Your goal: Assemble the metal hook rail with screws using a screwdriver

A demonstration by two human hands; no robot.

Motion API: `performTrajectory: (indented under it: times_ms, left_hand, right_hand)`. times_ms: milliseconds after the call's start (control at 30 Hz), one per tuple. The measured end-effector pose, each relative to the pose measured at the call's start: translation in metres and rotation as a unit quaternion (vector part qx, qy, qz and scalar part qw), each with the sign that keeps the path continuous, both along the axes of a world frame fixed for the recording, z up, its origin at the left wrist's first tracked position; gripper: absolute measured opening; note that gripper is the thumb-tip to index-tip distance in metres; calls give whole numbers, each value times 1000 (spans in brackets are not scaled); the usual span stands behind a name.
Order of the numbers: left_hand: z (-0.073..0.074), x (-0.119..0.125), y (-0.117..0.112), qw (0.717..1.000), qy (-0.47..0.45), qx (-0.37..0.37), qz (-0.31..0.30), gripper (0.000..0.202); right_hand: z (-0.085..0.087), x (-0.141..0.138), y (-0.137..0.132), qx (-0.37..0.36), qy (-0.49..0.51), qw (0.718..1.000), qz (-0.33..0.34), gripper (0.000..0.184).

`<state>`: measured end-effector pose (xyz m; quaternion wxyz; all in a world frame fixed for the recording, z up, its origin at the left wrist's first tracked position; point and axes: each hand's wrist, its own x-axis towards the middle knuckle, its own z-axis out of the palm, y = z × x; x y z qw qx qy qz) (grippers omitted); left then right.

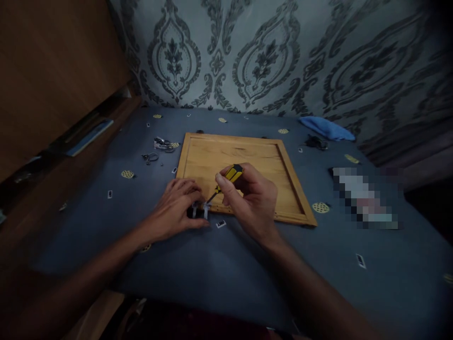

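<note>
A shallow wooden tray-like frame lies flat on a blue patterned cloth. My right hand is closed around a yellow-and-black screwdriver, its tip pointing down-left at a small metal bracket at the frame's near-left corner. My left hand rests on the cloth beside that corner, fingers curled and pressing on the bracket.
Small metal hardware pieces lie at the back left of the cloth. A folded blue cloth and a dark object sit at the back right. A blurred-out item lies to the right. A wooden cabinet stands on the left.
</note>
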<state>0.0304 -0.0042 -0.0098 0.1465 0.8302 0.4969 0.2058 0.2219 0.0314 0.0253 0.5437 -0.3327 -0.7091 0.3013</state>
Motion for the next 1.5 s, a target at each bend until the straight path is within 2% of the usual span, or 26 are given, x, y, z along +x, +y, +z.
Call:
performTrajectory:
  times_ms: [200, 367, 600, 700, 800, 867, 1033, 1200, 1500]
  left_hand:
    - [-2, -1, 0, 1000, 1, 3, -3, 45]
    - [-3, 0, 0, 1000, -5, 6, 2, 44]
    - [-1, -1, 1, 1000, -5, -3, -5, 45]
    - [-2, -1, 1, 1000, -1, -1, -5, 44]
    - [-3, -1, 1, 1000, -2, 10, 0, 44]
    - [-3, 0, 0, 1000, -1, 13, 1, 44]
    - [-2, 0, 0, 1000, 5, 16, -2, 45]
    - [-1, -1, 1, 1000, 5, 7, -2, 45]
    - [-4, -2, -1, 1000, 5, 17, 1, 47]
  right_hand:
    - [-2, 1, 0, 13, -20, 1000, -8, 10]
    - [-3, 0, 0, 2, -48, 999, -23, 21]
    - [-2, -2, -3, 6, -62, 998, -13, 21]
    - [2, -1, -6, 16, -27, 999, -8, 15]
    - [7, 2, -7, 23, 23, 999, -39, 8]
    - [10, 3, -6, 19, 21, 998, -56, 10]
    - [5, 4, -2, 27, -21, 999, -41, 18]
    - [1, 3, -1, 36, -53, 997, -38, 19]
    - [3, 6, -3, 71, -87, 994, -7, 16]
